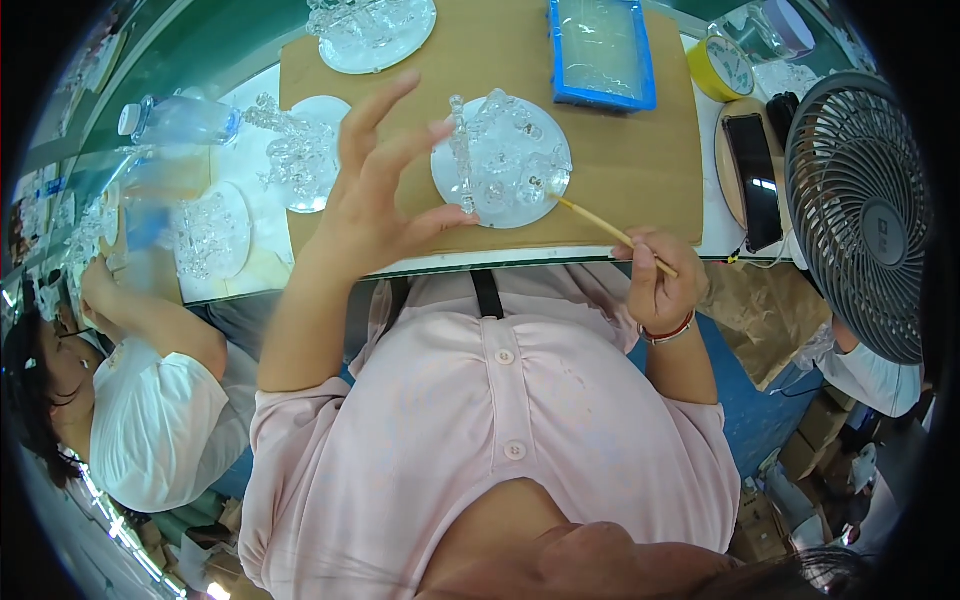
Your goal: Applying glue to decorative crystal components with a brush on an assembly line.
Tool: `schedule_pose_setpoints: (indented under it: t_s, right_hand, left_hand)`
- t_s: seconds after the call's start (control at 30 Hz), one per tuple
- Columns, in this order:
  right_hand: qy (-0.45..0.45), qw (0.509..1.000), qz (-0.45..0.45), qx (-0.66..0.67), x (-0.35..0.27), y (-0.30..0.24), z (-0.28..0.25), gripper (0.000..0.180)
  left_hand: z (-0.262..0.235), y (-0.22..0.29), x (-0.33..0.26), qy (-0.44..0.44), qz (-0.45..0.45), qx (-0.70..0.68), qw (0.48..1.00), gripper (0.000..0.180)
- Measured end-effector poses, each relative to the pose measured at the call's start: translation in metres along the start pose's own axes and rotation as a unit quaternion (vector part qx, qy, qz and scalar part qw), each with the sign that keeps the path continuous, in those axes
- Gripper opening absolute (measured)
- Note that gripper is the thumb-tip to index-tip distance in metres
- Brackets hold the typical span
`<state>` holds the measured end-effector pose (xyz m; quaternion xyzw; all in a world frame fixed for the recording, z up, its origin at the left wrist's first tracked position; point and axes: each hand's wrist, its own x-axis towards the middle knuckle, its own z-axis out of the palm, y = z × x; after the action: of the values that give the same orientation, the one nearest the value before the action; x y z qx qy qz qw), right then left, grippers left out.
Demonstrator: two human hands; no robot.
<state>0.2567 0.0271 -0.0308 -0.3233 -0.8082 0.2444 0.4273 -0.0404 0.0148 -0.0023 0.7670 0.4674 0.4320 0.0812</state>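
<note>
Right hand [662,285] holds a wooden stick [612,235] at the glass ornament [502,160]; left hand [372,190] spread wide.

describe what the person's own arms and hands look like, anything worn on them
Both forearms are bare; short pale pink sleeves of a buttoned shirt end above the elbows. The right hand has a thin red and white band around its wrist. The left hand wears no glove, and no ring or band shows on it.
</note>
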Motion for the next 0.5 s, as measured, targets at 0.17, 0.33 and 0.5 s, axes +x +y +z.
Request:
schedule_pose_setpoints:
  t_s: [0.17, 0.33, 0.5]
  right_hand:
    - [-0.032, 0.999, -0.007, 0.041, -0.005, -0.011, 0.004, 0.006]
    - [-0.034, 0.998, -0.049, 0.029, -0.003, -0.01, 0.021, 0.007]
    - [-0.079, 0.993, -0.085, 0.0, -0.001, -0.009, 0.019, 0.009]
  left_hand:
    - [0.001, -0.009, 0.009, -0.126, -0.023, -0.134, 0.983, 0.079]
    - [0.002, -0.005, 0.004, -0.121, -0.017, -0.117, 0.986, 0.076]
    - [0.01, 0.009, -0.008, -0.059, -0.038, -0.059, 0.996, 0.076]
